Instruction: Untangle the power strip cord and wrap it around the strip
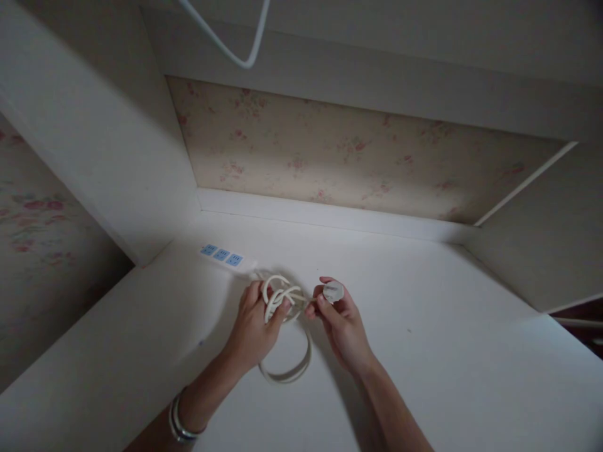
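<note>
White tabletop [447, 351] below, left hand [255, 326] grips looped cord [284, 292], right hand [345, 329] seemingly its plug [334, 291].

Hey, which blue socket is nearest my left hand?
The rightmost blue socket, closest to your left hand; the middle socket and leftmost socket sit farther away.

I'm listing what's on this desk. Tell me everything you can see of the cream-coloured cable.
The cream-coloured, plastic-looking cable looks smooth and is gathered in overlapping loops in the left hand, thumb over the coils. One larger loop droops toward the wearer over the white desk; whether it touches is unclear. At one end a whitish, blocky plug is held in the right hand. Another stretch leads toward the white power strip with three blue socket panels; the join is blurred.
</note>
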The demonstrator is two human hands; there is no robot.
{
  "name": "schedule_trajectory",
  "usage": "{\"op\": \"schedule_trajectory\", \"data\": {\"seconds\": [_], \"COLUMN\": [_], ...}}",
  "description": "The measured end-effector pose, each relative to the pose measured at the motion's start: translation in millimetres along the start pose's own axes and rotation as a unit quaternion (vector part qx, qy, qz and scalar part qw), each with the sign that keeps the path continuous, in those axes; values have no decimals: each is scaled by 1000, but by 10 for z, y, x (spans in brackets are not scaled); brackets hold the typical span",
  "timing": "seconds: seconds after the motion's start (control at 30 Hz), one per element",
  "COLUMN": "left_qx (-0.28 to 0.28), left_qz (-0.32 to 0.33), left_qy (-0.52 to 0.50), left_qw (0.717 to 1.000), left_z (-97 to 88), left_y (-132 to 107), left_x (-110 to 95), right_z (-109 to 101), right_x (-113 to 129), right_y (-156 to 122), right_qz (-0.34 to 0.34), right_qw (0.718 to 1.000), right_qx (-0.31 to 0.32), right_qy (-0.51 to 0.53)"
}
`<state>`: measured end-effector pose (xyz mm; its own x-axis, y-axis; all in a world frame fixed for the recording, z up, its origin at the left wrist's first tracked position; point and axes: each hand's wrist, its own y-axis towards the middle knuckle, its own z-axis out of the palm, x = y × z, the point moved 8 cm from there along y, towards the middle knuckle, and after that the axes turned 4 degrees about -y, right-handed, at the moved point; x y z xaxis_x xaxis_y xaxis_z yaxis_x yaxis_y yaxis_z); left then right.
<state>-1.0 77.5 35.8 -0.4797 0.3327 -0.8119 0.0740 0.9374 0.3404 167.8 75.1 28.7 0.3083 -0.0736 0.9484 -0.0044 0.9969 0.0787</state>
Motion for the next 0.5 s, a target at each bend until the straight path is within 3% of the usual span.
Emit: {"op": "schedule_trajectory", "data": {"seconds": [0.2,0.37,0.5], "left_qx": [13,53,30], "left_qz": [-35,-105,-130], "left_qy": [-108,-214,-230], "left_qw": [993,970,964], "left_z": [8,103,128], "left_y": [43,4,-21], "left_x": [26,118,184], "right_z": [-94,-15,47], "right_x": [-19,-60,-56], "right_y": [18,-9,-37], "right_qz": [-27,-55,-98], "right_qw": [992,980,958], "right_qx": [-23,19,38], "right_qy": [-119,-192,-267]}}
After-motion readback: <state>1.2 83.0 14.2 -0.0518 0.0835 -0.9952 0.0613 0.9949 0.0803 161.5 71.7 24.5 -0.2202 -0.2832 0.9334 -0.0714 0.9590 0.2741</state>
